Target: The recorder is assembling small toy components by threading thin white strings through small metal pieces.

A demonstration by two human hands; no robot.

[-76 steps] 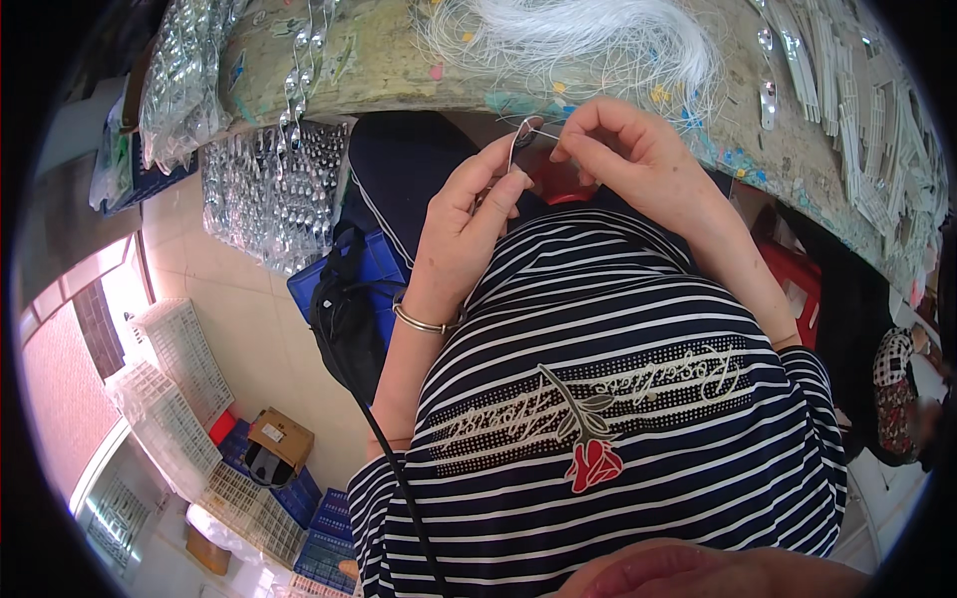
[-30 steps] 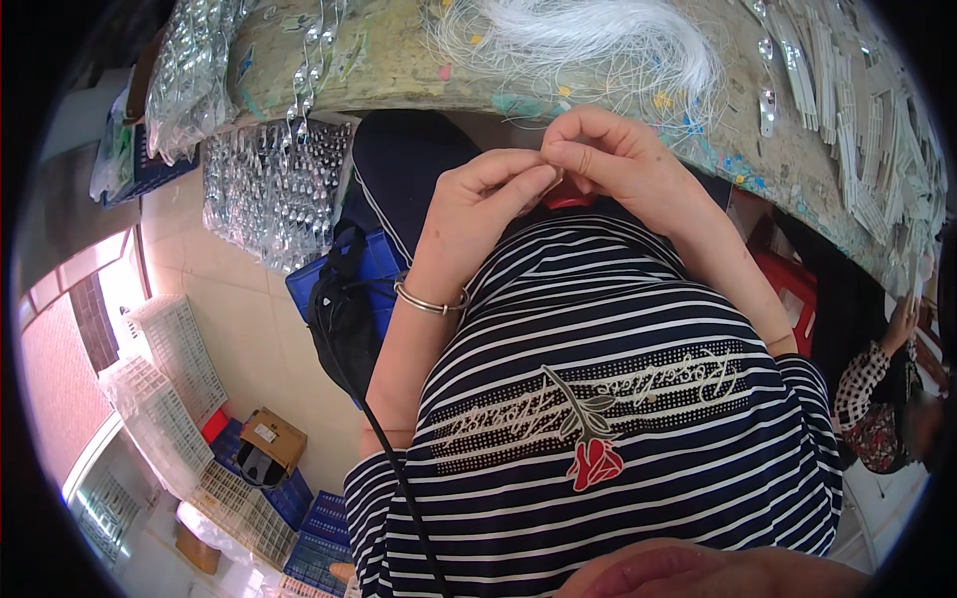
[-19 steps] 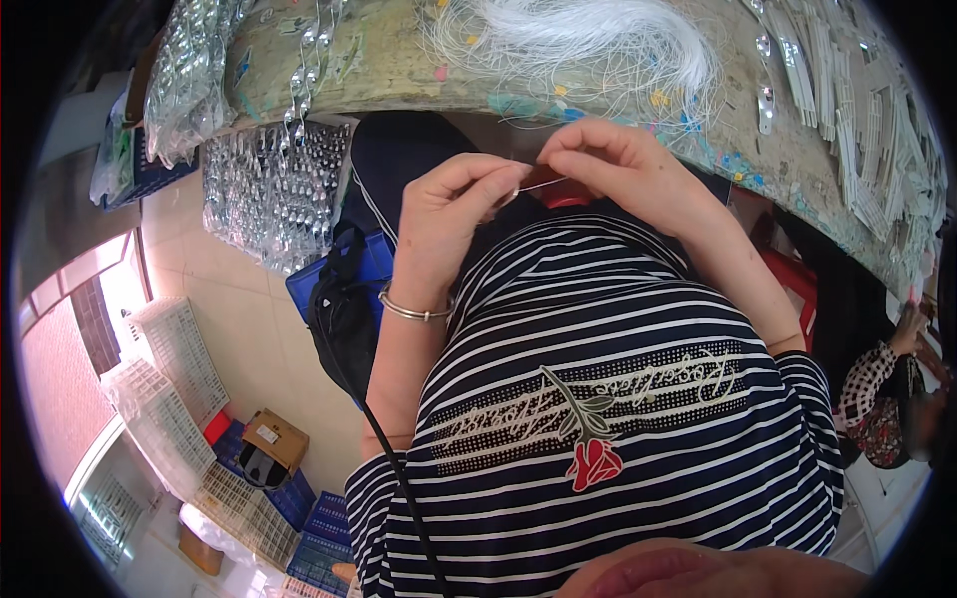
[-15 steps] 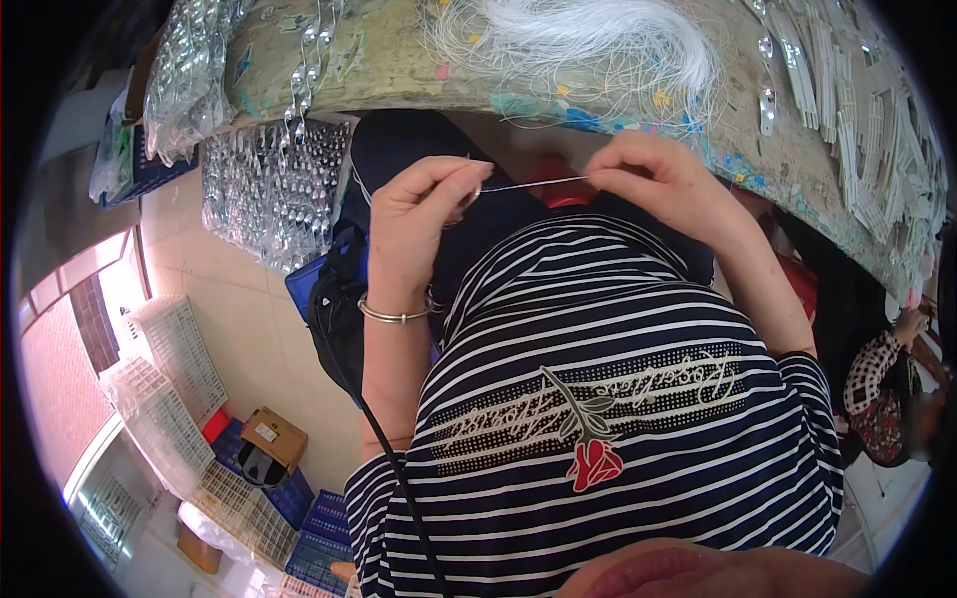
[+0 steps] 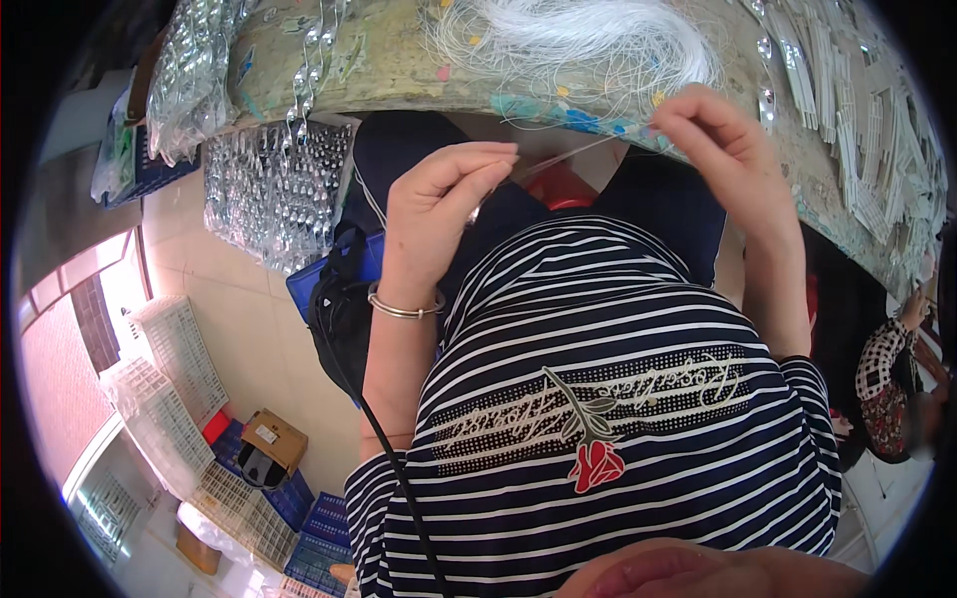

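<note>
A thin white thread (image 5: 580,151) runs at my twelve o'clock, pinched in my left hand (image 5: 444,194) at eleven and my right hand (image 5: 733,159) at one — pulled too wide, it might snag in the loose white strand bundle (image 5: 628,35) on the paint-flecked table (image 5: 399,60).

At the lower left of the frame, white lattice-walled plastic crates (image 5: 184,349) stand stacked, with dark blue plastic crates (image 5: 324,518) beside them. An open brown cardboard box (image 5: 279,439) sits by the blue ones, near a small bright red object (image 5: 216,427). Beige floor tiles (image 5: 254,329) spread above. Left of centre, a black fabric bag (image 5: 344,309) overlaps a bright blue object (image 5: 305,279). At the right edge, a co-worker's black-and-white checked sleeve (image 5: 875,367) shows
</note>
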